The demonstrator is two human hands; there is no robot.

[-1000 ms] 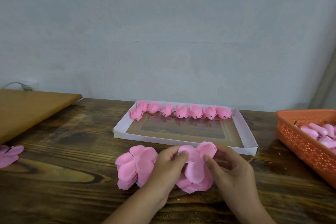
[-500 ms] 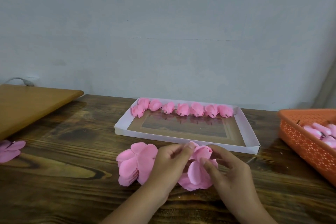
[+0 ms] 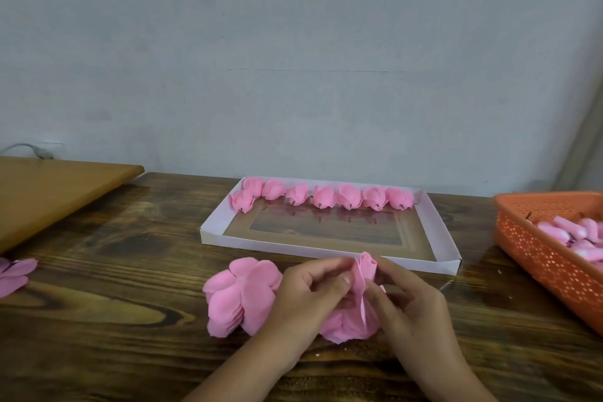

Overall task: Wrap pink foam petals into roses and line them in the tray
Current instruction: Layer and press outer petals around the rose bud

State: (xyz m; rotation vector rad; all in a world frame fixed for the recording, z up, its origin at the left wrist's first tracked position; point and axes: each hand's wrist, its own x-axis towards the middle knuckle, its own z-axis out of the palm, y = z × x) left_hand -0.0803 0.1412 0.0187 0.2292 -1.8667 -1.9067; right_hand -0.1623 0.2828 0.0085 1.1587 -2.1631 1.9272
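Both hands work a pink foam petal piece [image 3: 361, 274] at the table's front centre. My left hand [image 3: 313, 290] pinches its folded top from the left, and my right hand [image 3: 408, 297] pinches it from the right; its lower petals [image 3: 346, 326] spread out beneath. A stack of flat pink petal pieces [image 3: 239, 295] lies just left of my left hand. Behind stands the white tray [image 3: 447, 238], with several finished pink roses [image 3: 326, 197] lined along its far edge.
An orange perforated basket [image 3: 538, 254] with pale pink pieces stands at the right. A loose pink petal piece [image 3: 14, 274] lies at the left edge. A light wooden board [image 3: 49, 192] overhangs the dark wooden table [image 3: 130, 254] at the back left.
The petals in my hands have been folded inward from a spread shape into a narrow upright bud. Both hands have closed in around it.
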